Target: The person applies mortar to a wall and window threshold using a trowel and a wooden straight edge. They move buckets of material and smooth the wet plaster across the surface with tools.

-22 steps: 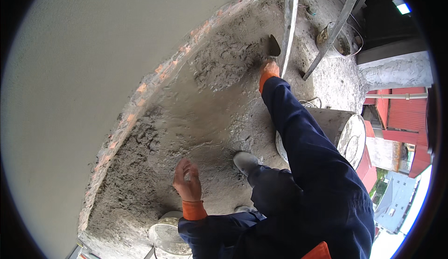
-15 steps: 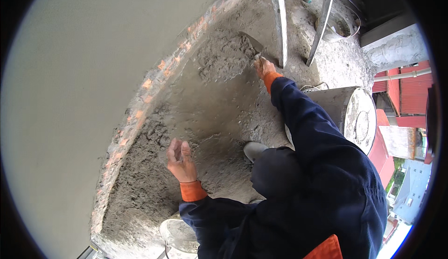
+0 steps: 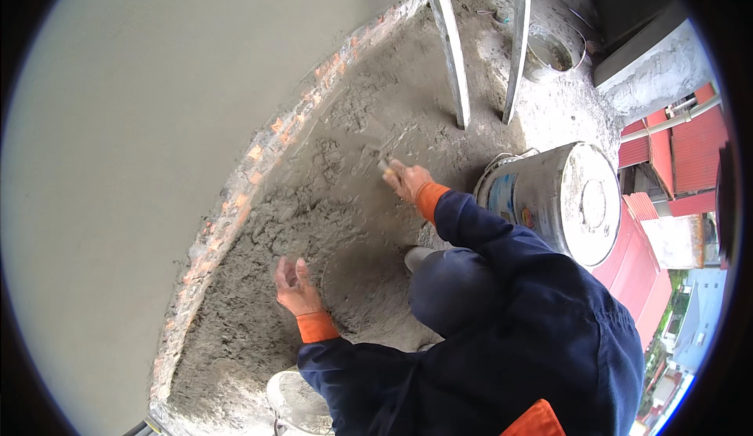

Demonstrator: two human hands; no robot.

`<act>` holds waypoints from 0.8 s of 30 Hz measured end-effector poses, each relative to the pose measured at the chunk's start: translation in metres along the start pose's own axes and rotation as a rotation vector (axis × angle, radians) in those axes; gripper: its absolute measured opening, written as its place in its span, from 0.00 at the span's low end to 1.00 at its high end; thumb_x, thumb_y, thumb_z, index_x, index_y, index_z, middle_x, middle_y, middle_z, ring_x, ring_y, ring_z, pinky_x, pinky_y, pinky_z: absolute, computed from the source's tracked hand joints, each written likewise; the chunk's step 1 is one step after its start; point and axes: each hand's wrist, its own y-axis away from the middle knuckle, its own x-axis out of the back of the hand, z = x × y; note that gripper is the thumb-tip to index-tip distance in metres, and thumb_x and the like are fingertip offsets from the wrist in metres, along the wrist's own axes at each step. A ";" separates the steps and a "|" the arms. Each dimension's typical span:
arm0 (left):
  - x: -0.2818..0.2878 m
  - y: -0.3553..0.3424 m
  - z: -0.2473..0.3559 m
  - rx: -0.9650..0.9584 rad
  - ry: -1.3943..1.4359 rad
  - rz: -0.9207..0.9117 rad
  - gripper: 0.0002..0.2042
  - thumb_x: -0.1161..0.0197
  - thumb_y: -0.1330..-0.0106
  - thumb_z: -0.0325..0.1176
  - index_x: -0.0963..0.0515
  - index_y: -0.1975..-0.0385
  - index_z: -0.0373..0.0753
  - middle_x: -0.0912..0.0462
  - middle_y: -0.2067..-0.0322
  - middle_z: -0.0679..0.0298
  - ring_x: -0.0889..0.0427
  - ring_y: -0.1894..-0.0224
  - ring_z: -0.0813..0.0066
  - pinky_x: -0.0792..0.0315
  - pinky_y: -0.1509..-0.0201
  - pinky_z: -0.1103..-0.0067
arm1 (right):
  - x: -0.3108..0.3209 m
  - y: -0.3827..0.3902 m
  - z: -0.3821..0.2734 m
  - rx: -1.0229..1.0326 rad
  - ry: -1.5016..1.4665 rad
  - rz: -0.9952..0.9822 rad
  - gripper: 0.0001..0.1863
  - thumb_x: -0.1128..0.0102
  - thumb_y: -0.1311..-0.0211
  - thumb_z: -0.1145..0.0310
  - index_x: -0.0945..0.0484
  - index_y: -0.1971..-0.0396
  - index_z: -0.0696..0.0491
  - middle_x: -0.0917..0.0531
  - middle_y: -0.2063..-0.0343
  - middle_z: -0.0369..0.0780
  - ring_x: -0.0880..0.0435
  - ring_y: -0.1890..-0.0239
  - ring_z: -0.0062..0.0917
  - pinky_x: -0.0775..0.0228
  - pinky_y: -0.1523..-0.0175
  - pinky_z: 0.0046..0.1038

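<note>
- Right hand (image 3: 408, 181) clenched round the handle of a trowel (image 3: 382, 156); blade pressed into the wet mortar bed (image 3: 314, 232), up and left of the knuckles.
- Trowel long axis runs from the hand diagonally up-left, toward the brick edge (image 3: 259, 153); blade mostly smeared grey, outline hard to make out.
- Left hand (image 3: 294, 287) released, fingers spread, palm showing, hovering just over or lightly on the mortar; contact unclear. Holds nothing.
- Right hand is the nearer one to the trowel; left hand well apart, lower and left of it.
- Mortar: grey, coarse, lumpy near the bricks, smoother toward the knee (image 3: 451, 287).
- Smooth grey plastered wall (image 3: 141, 161) rises beyond the orange-red brick course.
- Dented metal bucket (image 3: 565, 200) just right of the right forearm, cylindrical, cement-stained.
- Two slanted metal ladder legs (image 3: 455, 59) stand in the mortar above the trowel.
- Second cement-crusted bucket (image 3: 557, 47) further back.
- Dark blue sleeves, orange cuffs.
</note>
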 end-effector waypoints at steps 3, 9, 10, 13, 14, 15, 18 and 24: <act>0.010 0.003 -0.007 0.005 -0.051 -0.009 0.25 0.34 0.41 0.41 0.28 0.50 0.29 0.19 0.64 0.54 0.19 0.65 0.70 0.25 0.61 0.78 | 0.037 -0.077 0.044 -0.280 0.001 0.249 0.20 0.51 0.40 0.51 0.29 0.52 0.45 0.18 0.69 0.51 0.20 0.61 0.49 0.29 0.56 0.45; 0.020 0.014 -0.019 0.031 -0.115 -0.040 0.23 0.34 0.41 0.38 0.27 0.51 0.29 0.19 0.65 0.54 0.19 0.66 0.71 0.24 0.62 0.78 | 0.045 -0.217 0.125 -0.254 0.120 0.308 0.15 0.48 0.41 0.58 0.23 0.61 0.51 0.18 0.66 0.50 0.18 0.61 0.44 0.27 0.57 0.40; 0.023 0.015 -0.019 0.069 -0.098 -0.052 0.23 0.34 0.41 0.38 0.27 0.51 0.29 0.19 0.65 0.54 0.19 0.66 0.71 0.24 0.62 0.78 | 0.034 -0.230 0.132 -0.243 -0.107 0.310 0.14 0.48 0.40 0.59 0.23 0.61 0.52 0.18 0.67 0.50 0.18 0.63 0.42 0.27 0.58 0.38; 0.035 0.019 -0.020 0.100 -0.101 -0.039 0.23 0.34 0.40 0.37 0.29 0.50 0.28 0.20 0.65 0.57 0.20 0.65 0.74 0.25 0.60 0.79 | -0.020 -0.259 0.134 -0.549 -1.749 0.331 0.12 0.49 0.39 0.63 0.23 0.62 0.54 0.18 0.70 0.49 0.18 0.68 0.37 0.26 0.63 0.32; 0.036 0.017 -0.019 0.129 -0.072 -0.023 0.23 0.35 0.39 0.37 0.30 0.49 0.28 0.20 0.65 0.58 0.20 0.64 0.75 0.26 0.59 0.80 | -0.035 -0.260 0.135 -0.481 -1.547 0.329 0.12 0.49 0.39 0.63 0.24 0.62 0.55 0.19 0.71 0.47 0.18 0.70 0.36 0.26 0.64 0.31; 0.039 0.015 -0.018 0.109 -0.065 -0.007 0.23 0.35 0.39 0.37 0.30 0.49 0.28 0.21 0.64 0.58 0.21 0.64 0.75 0.26 0.58 0.80 | -0.050 -0.259 0.132 -0.427 -1.321 0.315 0.13 0.49 0.39 0.62 0.24 0.62 0.55 0.19 0.73 0.46 0.19 0.71 0.35 0.27 0.64 0.31; 0.039 0.010 -0.013 0.109 0.002 0.044 0.23 0.35 0.39 0.36 0.30 0.49 0.27 0.21 0.63 0.58 0.21 0.63 0.75 0.26 0.58 0.81 | -0.071 -0.239 0.115 -0.213 -1.005 0.372 0.17 0.49 0.39 0.59 0.26 0.57 0.55 0.19 0.71 0.46 0.19 0.68 0.39 0.27 0.62 0.35; 0.027 0.002 -0.008 0.084 0.067 0.063 0.23 0.34 0.39 0.36 0.30 0.49 0.28 0.21 0.63 0.57 0.21 0.63 0.75 0.26 0.58 0.80 | -0.037 -0.163 0.070 0.004 -0.018 0.102 0.22 0.46 0.41 0.55 0.28 0.53 0.55 0.19 0.64 0.51 0.21 0.60 0.49 0.28 0.57 0.41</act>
